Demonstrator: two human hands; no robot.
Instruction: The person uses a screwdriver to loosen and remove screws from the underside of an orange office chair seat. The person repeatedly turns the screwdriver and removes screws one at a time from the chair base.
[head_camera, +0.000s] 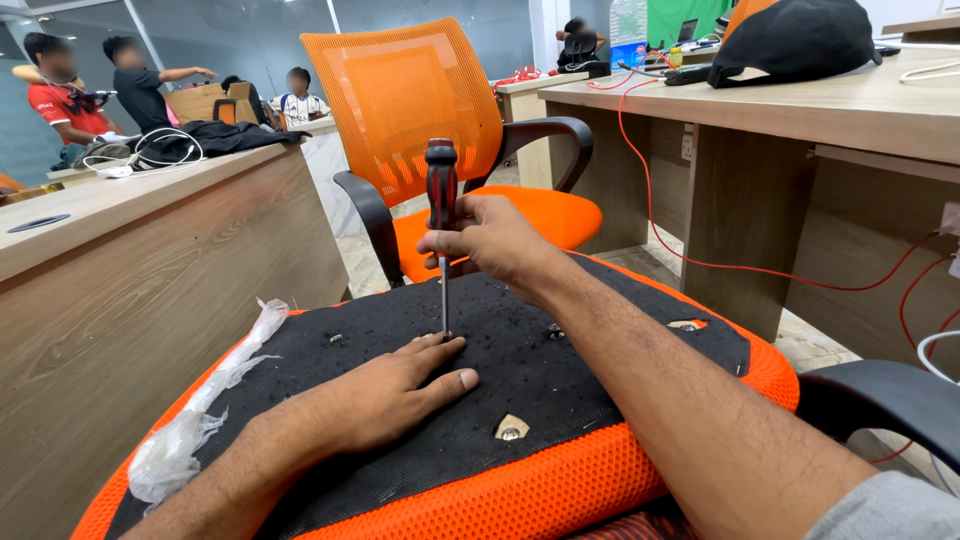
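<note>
bare forearms, grey right sleeve (890, 510)

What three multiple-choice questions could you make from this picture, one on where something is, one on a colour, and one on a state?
1. Where does the left hand rest?
A. On the wooden desk
B. Flat on the black underside of the seat, beside the screwdriver tip
C. On the armrest

2. What colour is the upright chair behind?
A. Blue
B. Grey
C. Orange

3. How is the screwdriver held?
A. Upright in the right hand, tip down on the seat
B. Lying flat on the seat
C. Tip pointing up

Answers: 1 B, its palm lies on the black fabric; 2 C, its mesh back and cushion are orange; 3 A, the shaft stands vertical.
</note>
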